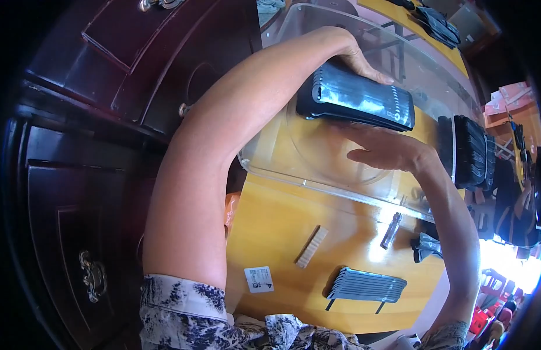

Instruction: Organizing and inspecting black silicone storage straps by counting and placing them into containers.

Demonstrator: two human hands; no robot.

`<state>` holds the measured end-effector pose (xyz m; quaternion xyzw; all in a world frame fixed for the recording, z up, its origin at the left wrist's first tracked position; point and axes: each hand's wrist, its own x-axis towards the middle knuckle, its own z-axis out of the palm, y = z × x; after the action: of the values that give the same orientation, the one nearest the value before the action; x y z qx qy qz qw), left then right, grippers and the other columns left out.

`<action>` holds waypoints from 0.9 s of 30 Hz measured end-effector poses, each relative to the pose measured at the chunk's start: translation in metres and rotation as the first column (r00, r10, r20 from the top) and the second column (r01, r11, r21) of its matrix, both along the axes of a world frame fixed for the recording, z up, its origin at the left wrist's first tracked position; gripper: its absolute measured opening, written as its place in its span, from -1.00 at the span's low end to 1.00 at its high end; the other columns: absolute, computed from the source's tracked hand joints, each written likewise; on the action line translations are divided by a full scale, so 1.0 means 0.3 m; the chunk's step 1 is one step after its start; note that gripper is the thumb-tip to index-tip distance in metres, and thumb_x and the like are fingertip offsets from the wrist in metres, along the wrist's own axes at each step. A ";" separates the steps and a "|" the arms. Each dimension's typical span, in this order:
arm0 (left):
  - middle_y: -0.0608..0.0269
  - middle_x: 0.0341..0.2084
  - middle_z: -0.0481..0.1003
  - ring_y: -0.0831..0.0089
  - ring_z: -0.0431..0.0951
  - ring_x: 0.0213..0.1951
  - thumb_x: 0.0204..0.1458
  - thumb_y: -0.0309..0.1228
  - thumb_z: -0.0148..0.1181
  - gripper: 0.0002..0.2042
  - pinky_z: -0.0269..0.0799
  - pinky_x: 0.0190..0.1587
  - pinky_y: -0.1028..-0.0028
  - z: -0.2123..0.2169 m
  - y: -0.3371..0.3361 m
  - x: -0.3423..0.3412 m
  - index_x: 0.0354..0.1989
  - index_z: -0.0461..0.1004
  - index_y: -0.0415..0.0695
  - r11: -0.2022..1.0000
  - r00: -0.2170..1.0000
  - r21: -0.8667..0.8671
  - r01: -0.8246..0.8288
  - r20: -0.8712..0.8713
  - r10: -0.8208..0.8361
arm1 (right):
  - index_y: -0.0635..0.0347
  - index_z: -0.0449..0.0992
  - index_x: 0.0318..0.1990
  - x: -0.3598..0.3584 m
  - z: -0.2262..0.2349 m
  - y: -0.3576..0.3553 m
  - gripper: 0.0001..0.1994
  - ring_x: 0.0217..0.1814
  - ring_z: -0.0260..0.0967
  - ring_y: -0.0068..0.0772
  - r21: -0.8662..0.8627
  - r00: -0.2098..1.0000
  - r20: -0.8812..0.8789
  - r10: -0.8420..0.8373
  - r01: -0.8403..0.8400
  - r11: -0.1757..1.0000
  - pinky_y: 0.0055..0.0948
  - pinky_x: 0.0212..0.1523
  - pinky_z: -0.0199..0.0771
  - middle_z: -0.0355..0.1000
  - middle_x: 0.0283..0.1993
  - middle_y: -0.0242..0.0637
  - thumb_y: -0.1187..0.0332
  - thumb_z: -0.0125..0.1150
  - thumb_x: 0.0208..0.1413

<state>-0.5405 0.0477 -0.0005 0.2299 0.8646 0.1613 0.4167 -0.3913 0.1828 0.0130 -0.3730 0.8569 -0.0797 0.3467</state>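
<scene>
A stack of glossy black plastic packets [364, 96] sits in a clear plastic bin [270, 172]. My left hand [357, 60] bends over the far side of the stack. One of its digits lies along the top edge, and the other fingers are hidden behind the packets. On the near side, my right hand [393, 149] is stretched flat, its thumb apart and its fingertips reaching the shaded lower edge of the stack. Another black bundle [472, 153] stands at the bin's right end.
On the yellow table [270, 216] lie a wooden brush [311, 247], a small clear object [391, 231], a white printed card [259, 279] and a fanned row of dark packets [367, 286]. A dark wooden cabinet [89, 204] borders the left side.
</scene>
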 end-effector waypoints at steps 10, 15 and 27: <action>0.08 0.03 0.44 0.26 0.46 0.03 -0.30 0.50 0.04 0.00 0.34 0.10 0.29 0.010 0.008 -0.001 0.13 0.39 -0.19 0.968 0.961 -0.077 0.240 0.159 -0.226 | 0.07 -0.02 0.37 -0.015 -0.058 -0.002 -0.40 0.44 -0.08 -0.13 -0.021 0.980 -0.132 0.151 -0.155 0.988 -0.27 0.42 -0.11 -0.05 0.42 -0.11 0.29 -0.01 0.19; 0.10 0.04 0.44 0.23 0.45 0.05 -0.29 0.51 0.01 -0.01 0.33 0.11 0.27 0.050 0.035 0.022 0.13 0.41 -0.14 0.932 0.946 -0.167 0.323 0.024 -0.324 | 0.11 -0.15 0.39 0.012 -0.044 -0.016 -0.30 0.48 -0.17 -0.13 0.053 0.998 -0.049 0.033 -0.031 0.998 -0.25 0.44 -0.16 -0.21 0.48 -0.16 0.24 0.03 0.15; 0.12 0.38 -0.08 0.19 -0.16 0.40 -0.14 0.54 -0.39 0.01 -0.24 0.40 0.19 0.169 -0.020 0.198 0.40 -0.10 0.05 0.985 0.826 -0.082 0.154 -0.537 -0.173 | 0.05 0.38 0.14 0.121 0.204 0.210 -0.63 0.28 0.18 -0.22 -0.110 0.989 -0.053 -0.139 0.132 0.985 -0.29 0.28 0.15 0.31 0.22 -0.30 0.15 -0.04 0.26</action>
<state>-0.4810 0.0416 0.0503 0.3319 0.9267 0.0384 0.1717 -0.3550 0.2458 0.0742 -0.3342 0.8850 -0.1373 0.2939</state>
